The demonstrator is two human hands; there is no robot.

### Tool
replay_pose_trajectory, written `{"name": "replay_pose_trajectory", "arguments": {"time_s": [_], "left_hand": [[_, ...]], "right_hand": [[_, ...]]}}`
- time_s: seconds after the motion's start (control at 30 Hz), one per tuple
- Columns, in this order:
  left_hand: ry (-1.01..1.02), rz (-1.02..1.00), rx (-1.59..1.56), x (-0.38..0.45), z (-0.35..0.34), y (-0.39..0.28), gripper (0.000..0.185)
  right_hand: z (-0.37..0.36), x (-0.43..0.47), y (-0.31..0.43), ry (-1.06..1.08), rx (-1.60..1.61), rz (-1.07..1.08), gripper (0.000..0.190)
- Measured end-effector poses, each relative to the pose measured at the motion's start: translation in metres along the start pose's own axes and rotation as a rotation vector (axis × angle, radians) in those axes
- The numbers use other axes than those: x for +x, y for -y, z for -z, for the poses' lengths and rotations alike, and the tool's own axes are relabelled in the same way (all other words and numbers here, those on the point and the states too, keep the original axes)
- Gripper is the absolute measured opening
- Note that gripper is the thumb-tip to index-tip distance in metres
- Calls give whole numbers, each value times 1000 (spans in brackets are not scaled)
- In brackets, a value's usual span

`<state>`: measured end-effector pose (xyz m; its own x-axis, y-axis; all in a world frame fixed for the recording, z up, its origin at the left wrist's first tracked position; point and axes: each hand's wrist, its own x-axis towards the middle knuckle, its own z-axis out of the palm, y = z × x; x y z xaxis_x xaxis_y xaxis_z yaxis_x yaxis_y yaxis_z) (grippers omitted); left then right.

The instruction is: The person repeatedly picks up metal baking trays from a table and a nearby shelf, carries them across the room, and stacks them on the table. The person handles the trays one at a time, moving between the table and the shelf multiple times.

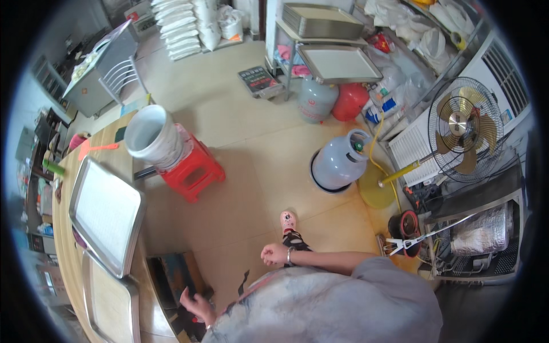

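My left hand (197, 305) hangs beside the wooden table's edge, its fingers a little apart, with nothing in it. Below it are a cardboard box (188, 272) and dark items on the floor. My right hand (275, 255) is in front of my body with curled fingers and no object visible in it; a bracelet (290, 256) circles that wrist. On the wooden table (64, 223) to my left lie a metal baking tray with a white surface (109, 214) and a second tray (110, 300), their edges overlapping. One pink clog (288, 221) shows on the tiled floor.
A white bucket (148, 133) tops red plastic stools (193, 171). A grey gas cylinder (341, 163) stands ahead right, by a standing fan (459, 128) and a yellow hose (377, 141). Trays (339, 64) project from a rack. A metal stove-like unit (476, 240) is at right.
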<state>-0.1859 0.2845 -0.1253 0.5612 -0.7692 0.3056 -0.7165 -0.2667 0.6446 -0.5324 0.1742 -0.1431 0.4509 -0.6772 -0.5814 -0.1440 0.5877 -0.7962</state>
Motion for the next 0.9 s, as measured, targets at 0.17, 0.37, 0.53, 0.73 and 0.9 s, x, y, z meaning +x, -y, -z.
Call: {"name": "replay_pose_trajectory", "arguments": {"time_s": [0.17,0.37,0.53,0.73,0.9], "left_hand": [[376,-63,-168,51,-134,-131,33],[562,47,-44,114,-228,-167,28],[742,234,84,149,-281,-127,15],[835,70,185,259,-424,-169,16],[935,-86,-328,337,-569,-328,21]], "right_hand": [[142,-1,36,-212,71,-37,13],[272,1,77,-463,163,-29,13],[335,40,99,-491,292,-76,13],[425,85,144,-534,305,-102,16],[508,85,182,-695,375,-88,19]]}}
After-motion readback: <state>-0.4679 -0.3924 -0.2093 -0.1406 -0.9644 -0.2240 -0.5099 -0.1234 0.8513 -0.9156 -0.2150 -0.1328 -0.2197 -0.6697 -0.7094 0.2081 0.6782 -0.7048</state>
